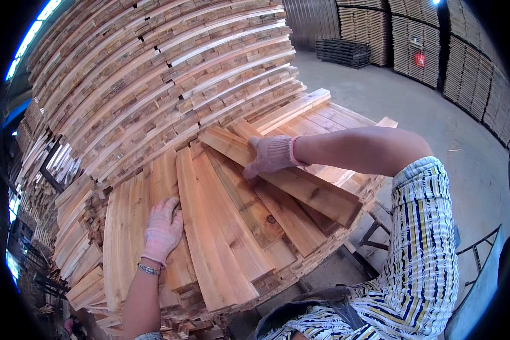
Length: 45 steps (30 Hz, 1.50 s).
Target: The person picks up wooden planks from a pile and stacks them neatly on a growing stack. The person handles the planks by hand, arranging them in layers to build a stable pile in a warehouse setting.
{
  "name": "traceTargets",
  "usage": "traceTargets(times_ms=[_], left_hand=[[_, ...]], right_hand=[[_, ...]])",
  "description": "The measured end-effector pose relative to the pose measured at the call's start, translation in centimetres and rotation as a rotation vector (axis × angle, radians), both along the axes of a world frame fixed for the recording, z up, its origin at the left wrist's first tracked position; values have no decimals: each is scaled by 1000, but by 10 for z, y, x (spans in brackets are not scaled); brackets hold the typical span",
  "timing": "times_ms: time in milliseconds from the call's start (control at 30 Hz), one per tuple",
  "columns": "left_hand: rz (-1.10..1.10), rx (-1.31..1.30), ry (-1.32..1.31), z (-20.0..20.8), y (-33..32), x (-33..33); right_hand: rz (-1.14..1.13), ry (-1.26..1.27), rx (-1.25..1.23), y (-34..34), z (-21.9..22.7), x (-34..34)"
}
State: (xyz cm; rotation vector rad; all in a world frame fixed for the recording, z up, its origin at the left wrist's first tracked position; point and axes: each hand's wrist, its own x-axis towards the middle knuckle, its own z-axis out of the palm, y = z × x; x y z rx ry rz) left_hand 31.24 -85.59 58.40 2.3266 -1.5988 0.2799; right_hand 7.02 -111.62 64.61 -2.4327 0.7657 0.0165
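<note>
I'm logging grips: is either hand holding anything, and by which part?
The right hand grips a plank across its width, near the middle. The left hand lies on another board; whether it grips cannot be told.

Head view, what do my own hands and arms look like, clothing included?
The left hand and right hand wear pale pink knit gloves. A patterned wristband is on the left arm. The right sleeve has white, navy and yellow stripes.

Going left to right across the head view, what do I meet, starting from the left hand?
Left gloved hand → right gloved hand → low dark stack on the floor → red tag on a tall stack.
</note>
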Motion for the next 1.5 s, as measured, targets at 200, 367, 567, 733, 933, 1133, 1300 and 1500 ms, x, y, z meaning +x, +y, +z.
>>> traceTargets(times_ms=[200, 367, 567, 733, 933, 1133, 1300, 1500], left_hand=[[-4, -14, 51, 2, 6, -3], [43, -3, 62, 7, 17, -7], [74, 3, 31, 2, 13, -7], [59, -158, 160, -8, 12, 2], [-42, -599, 707, -39, 22, 47], [-40, -561, 811, -27, 13, 31], [-48, -476, 673, -31, 23, 42], [121, -294, 199, -31, 78, 8]], right_hand=[[-57, -240, -80, -22, -8, -19], [-108, -412, 102, -73, -9, -55], [-196, -169, -90, -67, -69, -21], [-228, -53, -432, -34, -33, -16], [207, -250, -279, 111, -10, 49], [-46, -247, -367, 186, -47, 104], [182, -402, 101, 113, -4, 67], [184, -407, -359, -3, -22, -17]])
